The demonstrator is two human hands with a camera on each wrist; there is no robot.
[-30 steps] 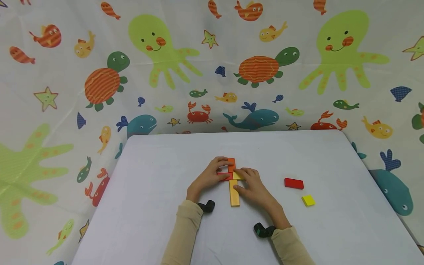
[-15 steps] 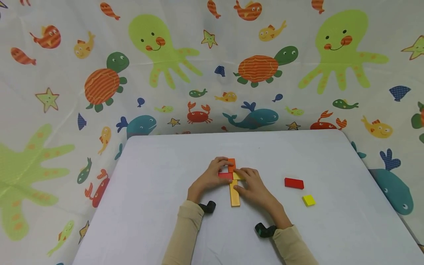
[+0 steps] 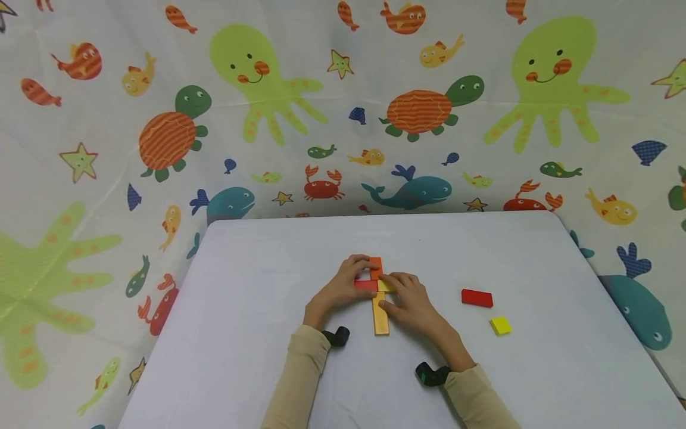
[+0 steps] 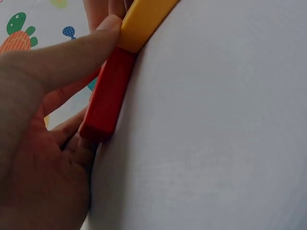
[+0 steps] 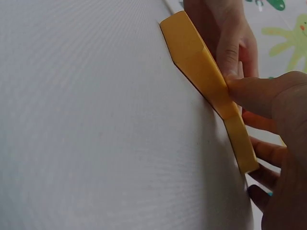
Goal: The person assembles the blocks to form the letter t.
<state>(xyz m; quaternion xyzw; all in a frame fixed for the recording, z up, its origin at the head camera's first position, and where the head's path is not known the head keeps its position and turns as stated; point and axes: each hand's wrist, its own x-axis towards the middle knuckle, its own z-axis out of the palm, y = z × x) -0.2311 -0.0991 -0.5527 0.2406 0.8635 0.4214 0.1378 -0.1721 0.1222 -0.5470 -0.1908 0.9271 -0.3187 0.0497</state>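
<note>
- Your left hand (image 3: 331, 293) was curled round a red block (image 3: 367, 286) — thumb tip by the joint with the long yellow block (image 3: 381, 322), forefinger on the orange block (image 3: 376, 272).
- Your right hand (image 3: 411, 302) was curled round the short yellow block (image 3: 384, 286), its thumb pressed to the side of the long yellow block.
- Those four blocks lay together as a cross on the white table (image 3: 241, 310): orange at the far end, long yellow nearest you, red left, short yellow right.
- Black wrist cameras (image 3: 337, 336) and beige sleeves (image 3: 300, 363) came next.
- Well off to the right lay a loose red block (image 3: 477, 298) — and near it, a yellow square (image 3: 501, 326).
- Beyond the table hung a sea-animal cloth (image 3: 343, 131).
</note>
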